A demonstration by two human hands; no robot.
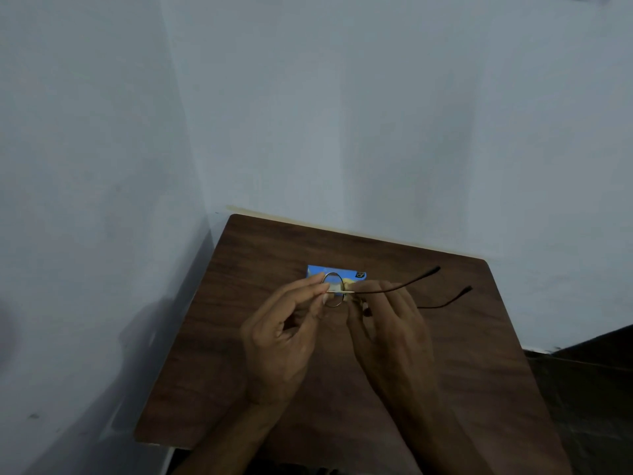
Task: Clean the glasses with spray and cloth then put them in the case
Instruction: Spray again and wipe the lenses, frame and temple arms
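Note:
Thin-rimmed glasses (pixel 407 285) with dark, unfolded temples are held above the middle of a dark wooden table (pixel 219 354). The temples point to the right. My right hand (pixel 387 323) grips the frame near the hinge. My left hand (pixel 279 341) pinches a small pale piece, which looks like a cloth (pixel 337 288), against one round lens. A blue case or packet (pixel 317 270) lies flat on the table just behind the lens, partly hidden by it. No spray bottle is in view.
The table stands in a corner, with pale blue walls (pixel 342 114) close behind it and to its left. To the right of the table the floor (pixel 589 406) is dark.

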